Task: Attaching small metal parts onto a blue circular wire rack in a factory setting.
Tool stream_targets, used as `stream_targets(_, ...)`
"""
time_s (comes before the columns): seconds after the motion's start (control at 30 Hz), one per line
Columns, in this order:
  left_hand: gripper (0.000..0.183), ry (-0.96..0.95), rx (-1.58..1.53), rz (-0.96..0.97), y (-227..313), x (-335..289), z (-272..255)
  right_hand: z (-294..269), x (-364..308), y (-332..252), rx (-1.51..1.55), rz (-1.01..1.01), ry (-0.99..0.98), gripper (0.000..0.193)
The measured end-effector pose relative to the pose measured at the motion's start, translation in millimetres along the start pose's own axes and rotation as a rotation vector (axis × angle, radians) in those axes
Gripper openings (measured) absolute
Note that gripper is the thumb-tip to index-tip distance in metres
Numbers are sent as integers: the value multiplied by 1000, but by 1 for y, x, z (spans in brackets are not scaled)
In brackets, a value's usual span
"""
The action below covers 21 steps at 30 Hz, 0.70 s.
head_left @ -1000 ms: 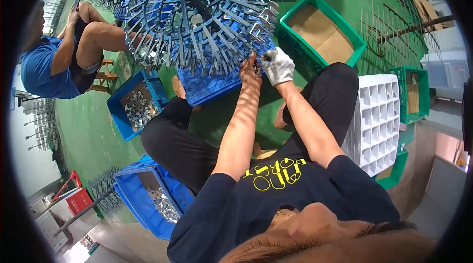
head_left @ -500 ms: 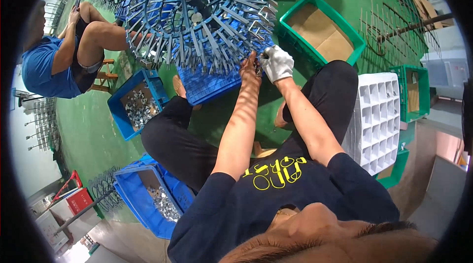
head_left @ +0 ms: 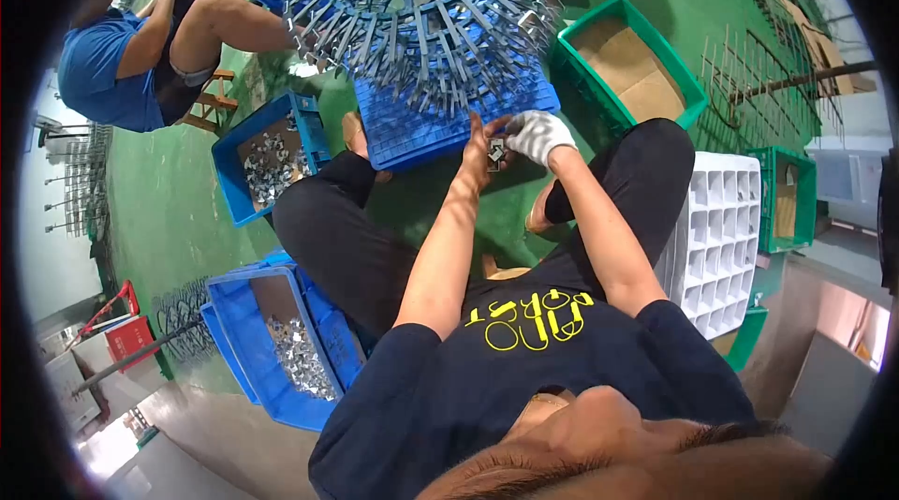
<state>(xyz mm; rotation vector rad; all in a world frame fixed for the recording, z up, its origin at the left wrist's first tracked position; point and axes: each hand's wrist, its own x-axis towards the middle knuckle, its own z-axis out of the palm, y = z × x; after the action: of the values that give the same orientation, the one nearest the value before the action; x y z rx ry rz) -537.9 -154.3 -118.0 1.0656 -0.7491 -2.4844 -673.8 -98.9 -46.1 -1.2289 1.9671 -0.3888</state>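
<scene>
Small silvery metal parts (head_left: 495,154) lie in the fingers of my bare left hand (head_left: 478,140), just off the near edge of a round rack (head_left: 412,41) with many radiating metal prongs. My right hand (head_left: 541,136), in a white glove, meets the left from the right side. Its fingers are bent in against the metal parts; what its fingertips grip is hidden. Under the rack is a blue plastic crate (head_left: 403,146), its top partly covered by the prongs. Several small metal pieces hang along the rack's right rim.
Blue bins of loose metal parts stand at left (head_left: 223,183) and lower left (head_left: 314,411). On the right are a cardboard-lined green crate (head_left: 695,111), a white compartment tray (head_left: 721,242) and wire racks (head_left: 749,93). Another person (head_left: 131,60) sits at upper left.
Both hands have drawn back slightly from the rack's edge toward me, and the metal parts in my left hand show more plainly. The view has shifted, placing the rack higher and further right.
</scene>
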Motion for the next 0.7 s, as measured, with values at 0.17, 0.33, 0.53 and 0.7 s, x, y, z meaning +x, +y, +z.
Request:
stream_targets(0.17, 63, -51, -21, 12, 7, -11, -7, 11, -7, -5, 168, -278, 66, 19)
stream_targets(0.33, 47, 1, 6, -102, 12, -12, -12, 10, 3, 7, 295, -182, -89, 21)
stream_targets(0.53, 38, -48, -57, -77, 6, -10, -32, 9, 8, 16, 711, 5, -272, 23)
stream_targets(0.7, 31, 152, 57, 44, 14, -13, -18, 8, 3, -1, 300, -27, 102, 21)
